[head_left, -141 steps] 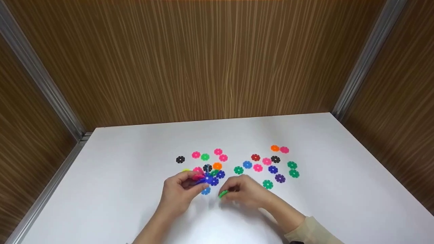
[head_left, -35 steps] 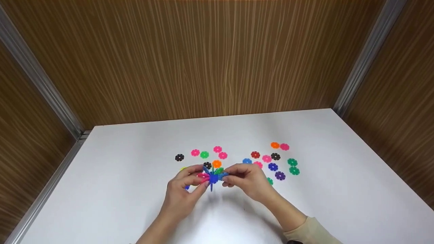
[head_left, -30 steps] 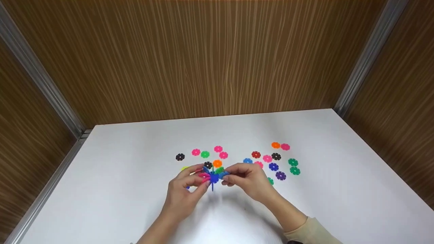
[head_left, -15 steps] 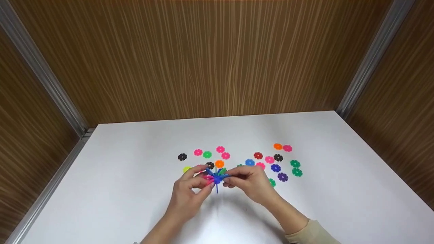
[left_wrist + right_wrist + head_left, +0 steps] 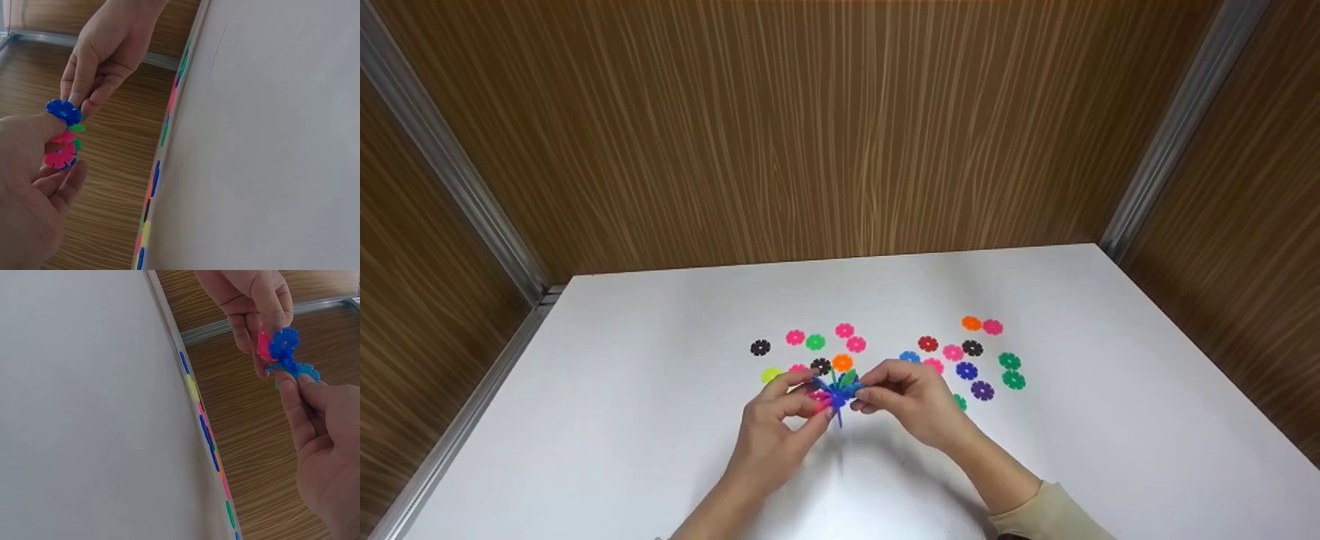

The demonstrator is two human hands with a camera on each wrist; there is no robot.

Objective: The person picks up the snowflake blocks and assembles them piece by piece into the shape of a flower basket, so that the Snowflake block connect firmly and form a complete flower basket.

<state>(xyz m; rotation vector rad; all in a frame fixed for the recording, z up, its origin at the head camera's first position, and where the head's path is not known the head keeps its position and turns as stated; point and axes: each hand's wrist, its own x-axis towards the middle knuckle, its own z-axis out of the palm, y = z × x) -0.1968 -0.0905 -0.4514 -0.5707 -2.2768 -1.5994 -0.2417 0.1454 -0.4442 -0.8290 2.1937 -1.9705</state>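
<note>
Disc cluster (image 5: 281,350) is raised off the desk (image 5: 660,337), between 2 hands. Left hand (image 5: 780,420): narrow grip, thumb and fingers on the cluster. Right hand (image 5: 913,397): pinching a light-blue disc (image 5: 310,371) against it. Step, by my reading: joining slot to slot; can't tell if seated. Next calls for a straight push, left grip steady. Loose discs (image 5: 967,370) lie just beyond the hands; more room left and nearside. Far edge well off, panel (image 5: 810,135) behind.

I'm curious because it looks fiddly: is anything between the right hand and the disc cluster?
Nothing visible: the right hand pinches a light blue disc at the cluster; the left hand holds its other side.
</note>
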